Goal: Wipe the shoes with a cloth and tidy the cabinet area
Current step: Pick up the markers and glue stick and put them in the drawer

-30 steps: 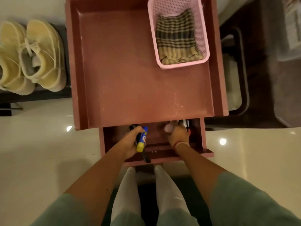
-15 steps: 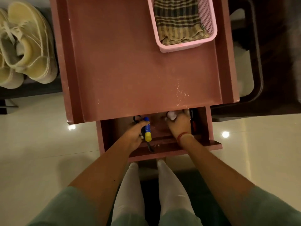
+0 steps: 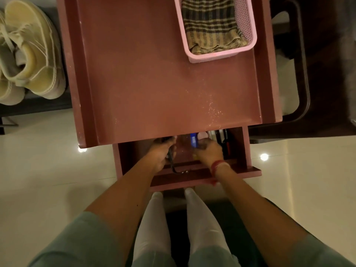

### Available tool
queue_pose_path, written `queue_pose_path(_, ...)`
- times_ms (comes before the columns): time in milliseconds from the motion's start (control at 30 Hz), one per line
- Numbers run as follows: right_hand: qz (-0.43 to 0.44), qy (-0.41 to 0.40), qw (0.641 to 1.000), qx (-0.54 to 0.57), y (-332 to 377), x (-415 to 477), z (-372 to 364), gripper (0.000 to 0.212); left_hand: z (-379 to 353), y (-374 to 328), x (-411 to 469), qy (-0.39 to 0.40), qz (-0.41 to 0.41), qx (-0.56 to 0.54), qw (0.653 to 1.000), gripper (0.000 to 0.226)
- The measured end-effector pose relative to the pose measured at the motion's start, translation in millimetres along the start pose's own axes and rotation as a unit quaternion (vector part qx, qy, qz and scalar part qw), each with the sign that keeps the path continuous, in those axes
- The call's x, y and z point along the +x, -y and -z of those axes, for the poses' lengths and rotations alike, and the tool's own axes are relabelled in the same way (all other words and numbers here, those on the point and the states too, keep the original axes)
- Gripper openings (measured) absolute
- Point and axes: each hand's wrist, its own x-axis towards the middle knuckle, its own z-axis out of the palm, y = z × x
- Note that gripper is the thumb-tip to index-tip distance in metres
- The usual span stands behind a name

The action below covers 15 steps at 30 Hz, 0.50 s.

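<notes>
**Left hand [image 3: 162,153] and right hand [image 3: 209,151] are both in the open drawer [image 3: 244,151]**

Far on the left, two cream shoes [image 3: 32,54] with laces stand side by side on a dark shelf [image 3: 38,106], just beside the cabinet [image 3: 154,74]. The drawer sticks out of the front of this brown-red cabinet. The left hand is in its left part, with fingers curled round a thin black thing [image 3: 171,164]. One end of it hangs out under the hand. I cannot tell what it is. The right hand is near it, in the middle of the drawer. It holds a blue stick [image 3: 193,140] with a yellow end. A red band [image 3: 217,164] goes round that wrist. Dark pens [image 3: 224,141] lie at the right side of the drawer, just beside the right hand. On the cabinet top, at the back right, sits a pink basket [image 3: 248,26]. The checked cloth [image 3: 210,26] lies folded inside it, well apart from both hands. A dark chair [image 3: 302,83] stands right of the cabinet.
</notes>
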Motion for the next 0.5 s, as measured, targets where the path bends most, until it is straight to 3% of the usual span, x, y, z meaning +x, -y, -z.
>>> queue_pose_path(100, 0.064, -0.021, 0.987, -0.146, -10.1, 22.9, 1.0, 0.026, 5.2, -2.8, 6.0, 0.012, 0.024, 0.033, 0.999, 0.005)
queue_pose_path(333, 0.059, -0.054, 0.968, -0.237, -9.3, 40.4, -17.9, 0.037, 11.6, 7.5, 10.8, 0.061, 0.062, -0.044, 0.995, 0.028)
queue_pose_path(433, 0.057, -0.056, 0.975, -0.207, -3.6, 39.8, -13.7, 0.032, 11.6, 7.2, 9.5, 0.049, 0.059, -0.065, 0.995, 0.026)
queue_pose_path(500, 0.065, -0.053, 0.991, -0.101, 2.0, 25.6, -13.4, 0.025, 11.8, 8.5, 6.1, 0.035, 0.040, -0.062, 0.997, 0.020)
